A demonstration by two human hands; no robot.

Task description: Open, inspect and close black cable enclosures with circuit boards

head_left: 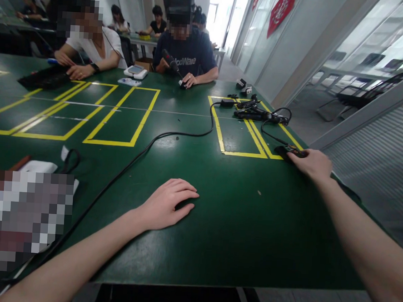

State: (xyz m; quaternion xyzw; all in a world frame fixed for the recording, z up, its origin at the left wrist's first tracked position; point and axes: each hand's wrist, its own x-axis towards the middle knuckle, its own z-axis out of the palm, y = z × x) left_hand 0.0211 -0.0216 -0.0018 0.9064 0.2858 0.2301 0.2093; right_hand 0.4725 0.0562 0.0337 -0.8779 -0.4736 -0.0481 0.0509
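The right hand [313,163] pinches the right end of a black piece [282,151], its fingers closed about it; the piece is at the right side of the green table [223,248], by the near edge of the rightmost yellow tape frame [276,158]; some thin wires show at the fingertips, and a black wire [274,136] runs from there towards a tangled heap of black cords [253,112], farther off on the right.

The left hand [171,201] rests palm down on the near middle of the table, fingers loosely bent and close together, the thumb apart from them; a long black cable [161,134] curves past it on the far side, from the near left to the heap; beyond the heap stand two small blocks [244,87].

On the far side a person in a dark shirt [194,52] holds a black tool [171,61] over a small part [183,84]; left of them, a white device [135,72] lies on the table.
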